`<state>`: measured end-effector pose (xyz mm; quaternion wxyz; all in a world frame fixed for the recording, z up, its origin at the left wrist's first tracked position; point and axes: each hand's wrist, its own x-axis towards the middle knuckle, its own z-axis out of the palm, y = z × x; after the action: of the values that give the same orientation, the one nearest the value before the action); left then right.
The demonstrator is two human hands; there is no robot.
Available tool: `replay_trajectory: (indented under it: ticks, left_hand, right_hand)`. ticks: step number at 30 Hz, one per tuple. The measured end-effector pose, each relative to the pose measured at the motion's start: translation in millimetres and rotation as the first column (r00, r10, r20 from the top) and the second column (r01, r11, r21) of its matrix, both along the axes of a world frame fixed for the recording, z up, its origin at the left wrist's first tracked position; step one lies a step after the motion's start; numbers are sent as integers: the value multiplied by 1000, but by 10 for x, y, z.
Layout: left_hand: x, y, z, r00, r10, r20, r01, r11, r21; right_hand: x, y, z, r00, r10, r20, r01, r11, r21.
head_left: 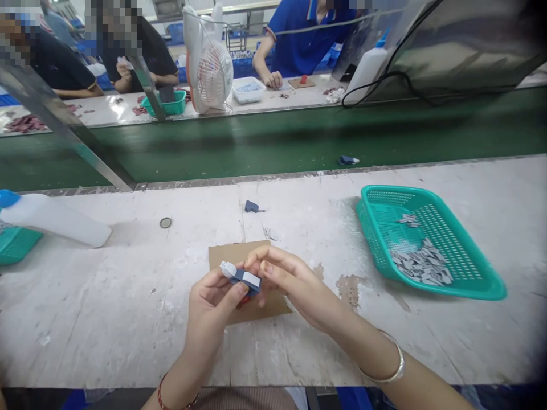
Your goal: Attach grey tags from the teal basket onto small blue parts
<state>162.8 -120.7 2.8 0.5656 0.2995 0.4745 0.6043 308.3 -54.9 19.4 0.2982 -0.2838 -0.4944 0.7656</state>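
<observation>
My left hand (pixel 213 302) pinches a small dark blue plastic piece (pixel 240 275) with pale white parts on its end and top. The thumb presses on its near side, and a bit of red shows beneath it. Close against the right end of this piece is my right hand (pixel 294 276), its thumb and forefinger drawn together. Whatever lies between those fingertips is too small or hidden to make out. Under both hands lies a brown cardboard sheet (pixel 222 254). Beyond it, another dark blue piece (pixel 252 206) rests on the worn white table (pixel 128 307).
At right stands a green basket (pixel 470 256) of small grey-white pieces (pixel 423 265). A white bottle (pixel 60 219) lies tilted at left, near a bottle cap (pixel 165 222). A blue piece (pixel 348 160) sits on the green belt (pixel 256 142). Co-workers, a fan (pixel 211 68) and a metal post (pixel 72 125) are beyond.
</observation>
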Motion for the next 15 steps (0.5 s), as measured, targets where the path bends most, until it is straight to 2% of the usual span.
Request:
replay_trajectory:
  ticks: [2,5,7,12,15]
  left_hand:
    - [32,15,15,1000,-8,10,8,1000,1]
    - [80,19,16,999,-41,27,41,999,-9]
    - [103,20,8,998,-55,42,57,997,-44]
    - [114,42,-17,999,31,-37,-33,996,-80]
    - [111,64,-17,999,28,-35,-31,996,-87]
  right_hand:
    - [-14,-29,-4,1000,1,9,-1,1000,-17]
    - [-33,-65,-20,996,85,13,-84,994,-66]
    - [-48,-75,-35,992,122,-42,-126,986,-113]
    - [-88,-90,-44,990,41,-132,-68,976,-206]
    - [-92,-85,-23,990,12,-144,-44,974,-221]
